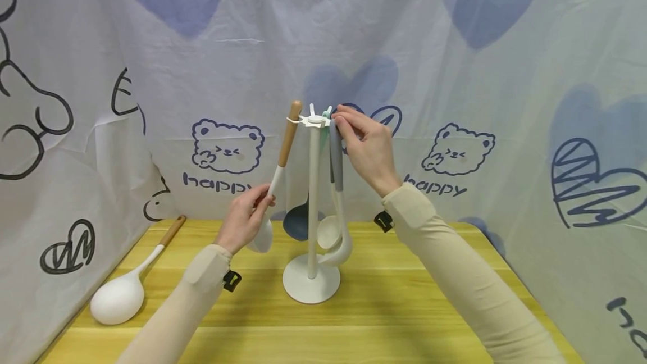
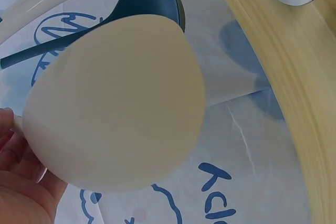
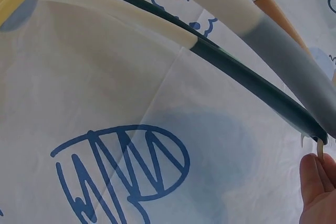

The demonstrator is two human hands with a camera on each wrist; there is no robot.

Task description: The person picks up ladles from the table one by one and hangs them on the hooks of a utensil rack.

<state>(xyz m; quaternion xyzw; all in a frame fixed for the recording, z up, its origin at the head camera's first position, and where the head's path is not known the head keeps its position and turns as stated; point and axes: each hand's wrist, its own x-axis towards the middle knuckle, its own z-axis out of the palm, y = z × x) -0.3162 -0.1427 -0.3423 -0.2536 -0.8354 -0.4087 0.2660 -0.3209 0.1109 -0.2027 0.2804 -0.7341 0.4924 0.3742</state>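
Note:
A white utensil rack (image 1: pixel 313 206) stands on the table with a round base and hooks at its top. My left hand (image 1: pixel 246 218) grips the white neck of a wooden-handled spoon (image 1: pixel 290 139). The spoon tilts, its handle's upper end at a left hook; its broad rounded head (image 2: pixel 115 103) fills the left wrist view. At the rack's top, my right hand (image 1: pixel 368 148) pinches a hook (image 3: pixel 321 149) beside a grey-handled white ladle (image 1: pixel 337 162). A dark blue ladle (image 1: pixel 297 222) and a white spoon (image 1: pixel 329 232) with a dark handle also hang there.
On the table's left side lies a large white ladle (image 1: pixel 117 299) with a wooden handle. The wooden table (image 1: pixel 263 336) is closed in by printed cloth (image 1: pixel 242 72) at the back and both sides.

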